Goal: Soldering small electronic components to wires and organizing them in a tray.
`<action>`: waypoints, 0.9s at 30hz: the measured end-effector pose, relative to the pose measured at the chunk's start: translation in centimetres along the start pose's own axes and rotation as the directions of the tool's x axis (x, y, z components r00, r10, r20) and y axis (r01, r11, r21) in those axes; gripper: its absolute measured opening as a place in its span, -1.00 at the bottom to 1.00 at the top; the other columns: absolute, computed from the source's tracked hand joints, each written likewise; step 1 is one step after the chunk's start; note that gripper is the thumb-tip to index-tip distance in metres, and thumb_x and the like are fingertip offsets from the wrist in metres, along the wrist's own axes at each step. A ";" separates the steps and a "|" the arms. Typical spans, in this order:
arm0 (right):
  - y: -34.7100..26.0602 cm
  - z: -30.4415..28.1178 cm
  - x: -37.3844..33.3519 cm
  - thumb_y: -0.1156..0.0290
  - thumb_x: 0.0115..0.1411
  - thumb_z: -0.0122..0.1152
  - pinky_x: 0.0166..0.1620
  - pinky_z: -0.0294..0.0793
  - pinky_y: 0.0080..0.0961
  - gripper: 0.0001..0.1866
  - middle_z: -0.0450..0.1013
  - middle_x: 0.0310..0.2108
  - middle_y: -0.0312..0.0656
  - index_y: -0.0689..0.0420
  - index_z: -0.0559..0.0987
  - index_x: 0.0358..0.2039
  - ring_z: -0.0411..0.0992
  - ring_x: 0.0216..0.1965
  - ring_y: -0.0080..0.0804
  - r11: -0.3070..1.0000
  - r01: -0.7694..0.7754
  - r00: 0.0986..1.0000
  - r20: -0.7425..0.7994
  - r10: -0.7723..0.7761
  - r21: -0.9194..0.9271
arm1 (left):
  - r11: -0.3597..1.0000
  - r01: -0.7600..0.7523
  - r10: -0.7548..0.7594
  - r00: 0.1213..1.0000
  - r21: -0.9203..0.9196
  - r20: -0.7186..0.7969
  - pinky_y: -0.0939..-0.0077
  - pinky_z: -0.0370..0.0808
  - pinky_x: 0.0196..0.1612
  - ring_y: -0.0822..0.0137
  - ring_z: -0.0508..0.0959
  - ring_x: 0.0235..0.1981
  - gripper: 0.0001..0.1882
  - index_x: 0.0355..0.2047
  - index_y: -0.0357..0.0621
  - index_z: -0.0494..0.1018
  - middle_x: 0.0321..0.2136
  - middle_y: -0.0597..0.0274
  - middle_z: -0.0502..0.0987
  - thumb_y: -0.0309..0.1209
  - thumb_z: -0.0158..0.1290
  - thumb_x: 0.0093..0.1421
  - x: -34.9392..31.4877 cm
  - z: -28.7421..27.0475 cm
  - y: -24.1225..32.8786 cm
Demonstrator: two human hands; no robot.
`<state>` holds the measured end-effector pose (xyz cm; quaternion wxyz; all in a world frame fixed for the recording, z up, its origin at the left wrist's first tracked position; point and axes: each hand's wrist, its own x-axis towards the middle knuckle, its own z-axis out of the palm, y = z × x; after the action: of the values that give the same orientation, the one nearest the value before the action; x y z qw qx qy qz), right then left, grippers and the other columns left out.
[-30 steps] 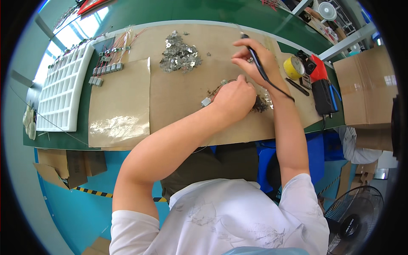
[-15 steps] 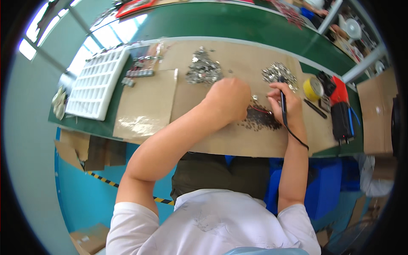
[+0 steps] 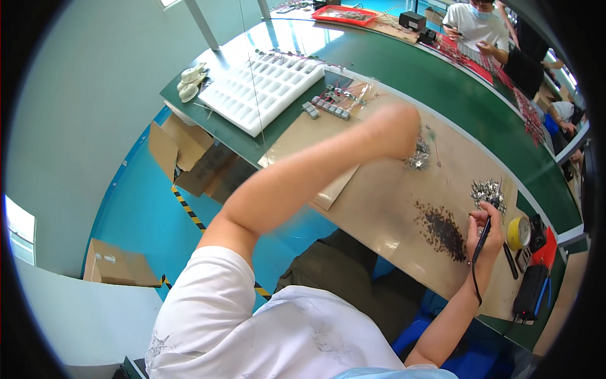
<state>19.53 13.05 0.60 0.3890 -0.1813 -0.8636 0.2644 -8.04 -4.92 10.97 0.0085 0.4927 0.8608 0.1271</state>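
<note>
My right hand grips a soldering iron, a black pen-shaped tool whose cord trails along my wrist. Its thin tip points up over a pile of small silver metal parts. Stretched across the bench, my left hand is smeared by motion, and its fingers are hidden behind it. It hovers by another heap of silver parts. Close to it a thin reddish wire shows; whether the hand holds it is unclear. Tiny dark brown parts lie scattered left of my right hand.
A white compartment tray stands at the bench's far left, near small grey block parts. On the right are a yellow tape roll, a black slim tool and a black box. A person works across the bench.
My left hand has gone from beside the dark parts to the far left, over by the silver heap. The view has swung left and tilted. My right hand still holds the soldering iron.
</note>
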 end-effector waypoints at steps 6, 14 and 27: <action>-0.5 0.2 0.1 0.75 0.14 0.24 -0.29 0.57 -0.51 -0.59 0.61 -0.35 -0.11 0.17 0.57 0.01 0.59 -0.39 -0.37 1.000 0.031 0.999 0.038 -0.031 0.006 | 0.895 0.438 -0.389 0.858 0.084 -0.335 0.20 0.66 -0.04 -0.04 0.72 -0.17 -0.78 -0.36 -0.24 0.69 -0.26 -0.10 0.70 -0.33 0.24 0.09 5.5 -8.2 -19.6; -0.8 0.6 -0.3 0.77 0.14 0.24 -0.26 0.56 -0.50 -0.57 0.58 -0.34 -0.11 0.20 0.54 0.03 0.57 -0.38 -0.37 0.999 0.048 0.994 0.102 -0.046 -0.017 | 0.645 0.763 -0.712 0.623 0.051 -0.323 0.21 0.62 0.04 -0.04 0.69 -0.02 -0.69 -0.17 -0.24 0.69 -0.11 -0.17 0.68 -0.51 0.32 0.03 3.0 -10.7 -34.7; -2.5 0.9 0.5 0.77 0.14 0.25 -0.27 0.55 -0.45 -0.60 0.58 -0.36 -0.09 0.17 0.56 -0.01 0.57 -0.37 -0.28 0.994 0.085 0.987 0.146 -0.073 -0.075 | 0.889 0.456 -0.383 0.799 0.053 -0.464 0.31 0.63 -0.13 0.17 0.73 -0.37 -0.72 -0.20 -0.14 0.75 -0.38 0.06 0.74 -0.21 0.26 0.24 3.5 -5.8 -34.9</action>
<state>18.25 11.05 1.85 0.3287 -0.1432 -0.9058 0.2259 -40.24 -19.99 9.07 -0.1984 0.2467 0.9349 0.1601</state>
